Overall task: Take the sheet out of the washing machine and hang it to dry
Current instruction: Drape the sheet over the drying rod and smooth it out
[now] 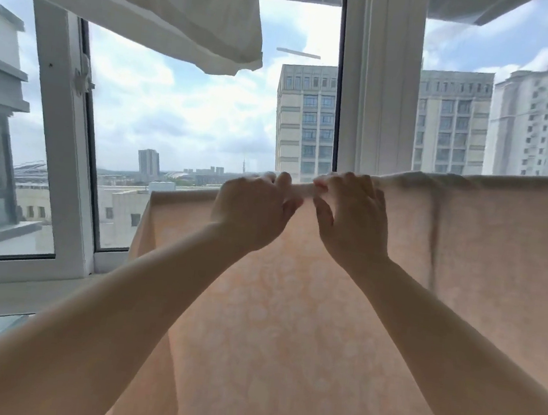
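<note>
Left grip: the left hand (252,211) has its fingers curled over the top edge of the sheet (305,312), clamped on the fold.
Right grip: the right hand (349,215) pinches the same top edge just beside the left, thumb below, fingers over the top.
Grip spacing: the two hands are almost touching, with a short rolled stretch of cloth between them.
Sheet position: the pale peach patterned sheet hangs down in front of the person, its top edge running level left and right of the hands. It appears to lie over a line or rail, but the support itself is hidden by the cloth.
Progress: judged late. The sheet is out of the washing machine and up at hanging height.
Remaining: likely spreading the top edge outward and smoothing the crease to the right of the hands.
Containers: none in view; the washing machine is not visible.
Surroundings: a white cloth (172,7) hangs overhead at upper left; a window frame (377,83) stands behind, with tower blocks (304,119) outside.
</note>
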